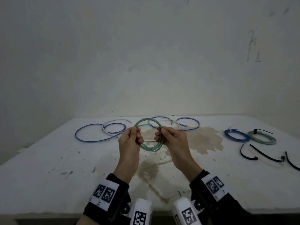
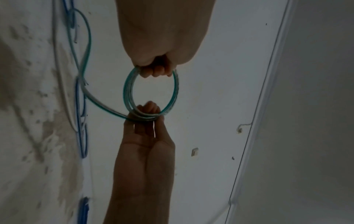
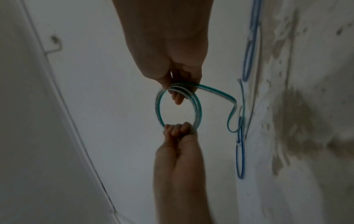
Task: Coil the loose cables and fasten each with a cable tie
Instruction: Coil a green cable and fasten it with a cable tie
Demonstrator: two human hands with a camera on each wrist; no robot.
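Observation:
A green cable coil (image 1: 151, 148) of several turns hangs above the white table (image 1: 65, 168). My left hand (image 1: 135, 135) grips its left side with curled fingers, and my right hand (image 1: 159, 134) pinches its right side. In the left wrist view the left hand (image 2: 156, 71) holds the coil (image 2: 128, 91) from above while the right hand (image 2: 146, 112) holds it from below. The right wrist view shows the right hand (image 3: 180, 91) pinching the coil (image 3: 198, 112), with a loose green tail (image 3: 216, 92) trailing from it down to the table.
Loose blue cables (image 1: 90, 135) and white cables (image 1: 113, 123) lie looped across the back of the table. At the right lie a tied blue coil (image 1: 236, 136), a tied green coil (image 1: 263, 138) and three black cable ties (image 1: 266, 155). A brown stain (image 1: 203, 140) marks the middle.

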